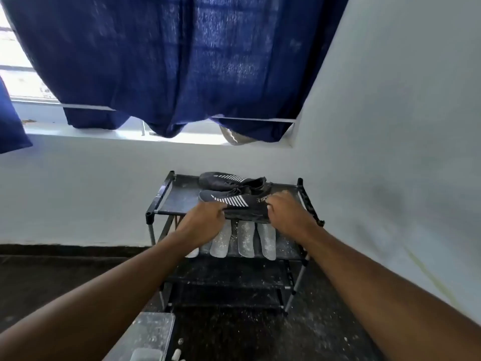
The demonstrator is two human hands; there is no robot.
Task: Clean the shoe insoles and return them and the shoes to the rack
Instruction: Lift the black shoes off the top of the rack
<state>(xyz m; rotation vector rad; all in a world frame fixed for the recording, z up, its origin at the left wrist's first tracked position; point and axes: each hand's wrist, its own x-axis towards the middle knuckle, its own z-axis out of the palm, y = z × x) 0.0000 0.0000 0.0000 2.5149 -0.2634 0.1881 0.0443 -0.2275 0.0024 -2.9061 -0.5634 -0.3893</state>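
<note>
Rack [158, 199]: black, with several shelves, it stands on the dark floor [325, 321] against the white wall [78, 191], under the window.
Left hand [201, 221]: at the front edge of the top shelf, on the toe end of the front shoe [234, 204]; the fingers are bent around the underside of the toe and grasp it.
Front shoe: black with white stripes on the side and some white letters near the heel; it lies across the front edge of the top shelf, toe to the left, heel to the right, held between both hands.
Back shoe [229, 181]: same kind, it lies just behind the front shoe, near the back edge of the top shelf, toe also to the left.
Insoles [246, 238]: pale grey with white specks, side by side on the second shelf, their ends pointing to the front edge; the upper ends are hidden under the top shelf and the hands. The one on the far left is mostly behind the left arm.
Right hand [287, 213]: at the heel end of the front shoe, near the right front corner of the top shelf; the fingers curl over the heel and grasp it.
Lower shelves [226, 277]: dark, dusted with white specks.
Curtain [169, 61]: dark blue, it hangs over the window above the rack.
Clear box [151, 332]: on the floor at the bottom edge of the view, left of the rack.
</note>
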